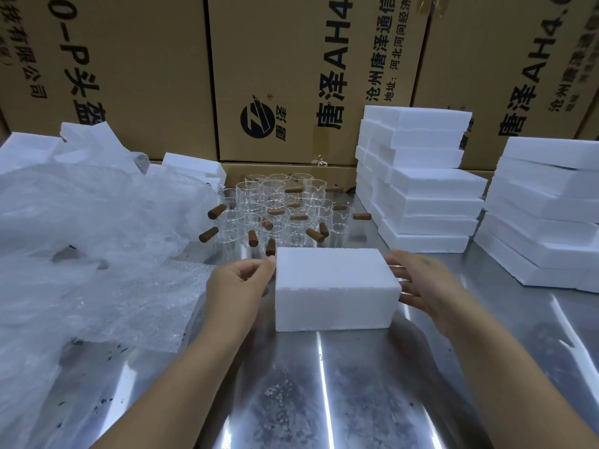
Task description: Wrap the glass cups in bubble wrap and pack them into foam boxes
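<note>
1. I have a lidded foam box [337,286] between both hands. The right hand [428,286] lays straight fingers against its right end. The left hand [240,283] curls at its left corner, and I cannot tell whether it grips.
2. I judge this the boxing step. Next I need an even hold on both ends, then a glass cup [275,202] from beyond the fingertips and bubble wrap [97,254] from left of the left hand.
3. The worktop [324,384] is steel. Foam stacks [421,189] stand beyond the right hand, with cartons [291,76] behind.

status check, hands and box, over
Left hand curled at box left edge, grip unclear. Right hand flat on its right side. Box closed, cups behind, nothing blocking.
</note>
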